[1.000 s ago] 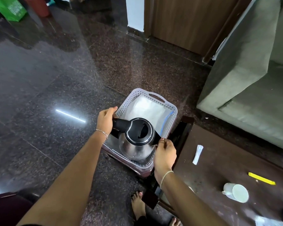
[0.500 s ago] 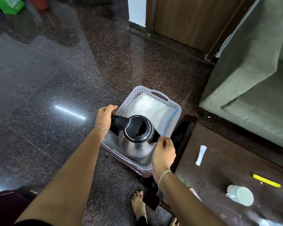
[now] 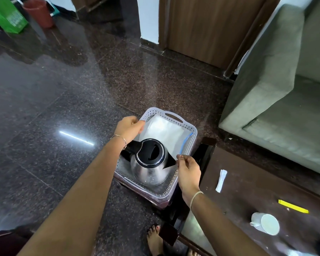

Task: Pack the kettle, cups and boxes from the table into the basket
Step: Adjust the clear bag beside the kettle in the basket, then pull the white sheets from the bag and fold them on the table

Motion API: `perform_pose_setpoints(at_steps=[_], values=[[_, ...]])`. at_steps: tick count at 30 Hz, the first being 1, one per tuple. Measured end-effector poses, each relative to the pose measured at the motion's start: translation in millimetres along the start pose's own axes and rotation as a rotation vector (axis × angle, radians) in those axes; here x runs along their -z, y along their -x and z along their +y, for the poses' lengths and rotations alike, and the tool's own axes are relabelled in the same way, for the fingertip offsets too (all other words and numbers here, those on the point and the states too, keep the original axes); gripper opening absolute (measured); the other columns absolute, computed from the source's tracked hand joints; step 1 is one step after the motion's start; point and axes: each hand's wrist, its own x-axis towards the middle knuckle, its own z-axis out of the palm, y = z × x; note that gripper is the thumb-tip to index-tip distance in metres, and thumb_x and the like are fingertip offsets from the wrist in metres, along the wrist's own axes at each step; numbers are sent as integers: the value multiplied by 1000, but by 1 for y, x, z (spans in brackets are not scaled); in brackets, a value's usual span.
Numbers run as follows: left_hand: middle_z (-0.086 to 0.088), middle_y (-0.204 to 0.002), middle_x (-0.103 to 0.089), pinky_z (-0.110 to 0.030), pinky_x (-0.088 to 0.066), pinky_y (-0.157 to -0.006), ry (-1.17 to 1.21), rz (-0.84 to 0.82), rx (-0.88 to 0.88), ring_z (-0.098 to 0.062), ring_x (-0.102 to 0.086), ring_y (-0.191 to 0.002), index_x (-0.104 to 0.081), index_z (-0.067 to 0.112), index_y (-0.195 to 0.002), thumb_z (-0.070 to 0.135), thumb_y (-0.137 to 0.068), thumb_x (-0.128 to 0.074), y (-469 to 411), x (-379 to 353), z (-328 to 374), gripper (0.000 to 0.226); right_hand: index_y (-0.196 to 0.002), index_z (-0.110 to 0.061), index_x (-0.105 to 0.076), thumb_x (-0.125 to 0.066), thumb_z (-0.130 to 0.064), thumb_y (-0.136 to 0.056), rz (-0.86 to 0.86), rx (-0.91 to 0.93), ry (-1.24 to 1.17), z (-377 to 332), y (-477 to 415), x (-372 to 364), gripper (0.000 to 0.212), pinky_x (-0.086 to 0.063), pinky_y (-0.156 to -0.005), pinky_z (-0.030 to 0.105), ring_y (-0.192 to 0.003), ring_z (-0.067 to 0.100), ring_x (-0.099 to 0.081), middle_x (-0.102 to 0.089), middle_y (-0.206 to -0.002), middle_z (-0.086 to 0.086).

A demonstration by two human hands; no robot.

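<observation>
The left hand [image 3: 128, 126] hovers over the far left rim of the basket [image 3: 190, 143], fingers loosely curled, holding nothing. The right hand [image 3: 188, 170] pinches the spout side of the kettle [image 3: 149, 163]. The kettle, of shiny steel with a black round lid, stands inside the perforated plastic basket. A white cup [image 3: 266, 223] lies on the table [image 3: 248, 200], right of the basket.

A steel kettle [image 3: 149, 164] stood in the near end of the perforated basket [image 3: 189, 129], the left hand [image 3: 128, 127] at its far left rim, the right hand [image 3: 187, 172] beside the spout, and a white cup [image 3: 265, 223] lay on the table [image 3: 248, 182].
</observation>
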Motion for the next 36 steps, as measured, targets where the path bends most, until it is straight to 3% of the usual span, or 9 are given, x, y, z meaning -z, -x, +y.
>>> perform_pose_setpoints(at_steps=[5, 8, 12, 16, 19, 24, 26, 32, 36], values=[[-4, -80, -72, -30, -47, -70, -116, 6, -93, -22, -65, -79, -62, 17, -72, 32, -81, -58, 10, -37, 65, 18, -98, -20, -68, -54, -13, -90, 15, 40, 45, -20, -30, 24, 18, -42, -72, 19, -79, 5, -61, -69, -90, -8], [-9, -83, -66, -29, -40, -69, -88, -27, -91, -23, -56, -78, -55, 19, -75, 27, -85, -54, 25, -75, 90, 12, -102, -18, -68, -55, -15, -91, -4, 74, 144, -24, -55, 37, 18, -42, -77, 20, -86, 11, -62, -69, -95, -5], [-15, -82, -57, -34, -43, -75, 107, -86, 47, -31, -52, -77, -50, 15, -64, 20, -85, -50, 43, -128, 101, 22, -101, -19, -67, -53, -12, -90, -38, 59, 232, -21, -89, 46, 19, -42, -79, 22, -92, 16, -63, -68, -94, -3], [-29, -113, -62, -43, -46, -94, 160, -85, 261, -43, -56, -111, -63, 1, -90, 21, -88, -51, 40, -177, 80, 24, -110, -17, -67, -51, -13, -90, -142, 60, 312, -7, -112, 48, 25, -46, -84, 25, -100, 19, -64, -70, -104, 0], [-27, -125, -59, -40, -41, -101, -14, -38, 333, -39, -51, -121, -62, -3, -116, 26, -92, -48, 37, -208, 53, 40, -116, -17, -64, -53, -11, -90, -215, 94, 366, 7, -126, 44, 30, -51, -91, 34, -102, 22, -65, -71, -109, 4], [-18, -152, -34, -41, -24, -116, -185, 7, 356, -28, -25, -143, -54, 4, -131, 42, -98, -34, 34, -234, 11, 54, -124, -20, -60, -51, -3, -88, -284, 106, 330, 30, -144, 39, 40, -48, -98, 34, -109, 19, -61, -63, -121, 5], [-17, -155, -30, -41, -19, -118, -241, -16, 320, -29, -21, -145, -54, 4, -132, 43, -100, -27, 29, -238, 2, 57, -124, -21, -59, -50, -2, -88, -273, 134, 337, 37, -148, 38, 42, -47, -99, 33, -110, 19, -60, -63, -123, 4], [-7, -153, -37, -37, -31, -112, -177, -12, 218, -26, -36, -140, -59, 11, -126, 38, -101, -33, 24, -244, -15, 46, -124, -20, -58, -48, 0, -85, -245, 158, 291, 45, -152, 37, 45, -47, -100, 35, -111, 19, -60, -63, -123, 2], [-4, -160, -23, -40, -25, -115, -257, -122, 221, -25, -24, -146, -52, 17, -136, 42, -101, -29, 23, -243, -15, 48, -123, -21, -58, -50, -1, -86, -252, 151, 273, 45, -154, 38, 43, -47, -98, 32, -110, 18, -60, -64, -122, 2]])
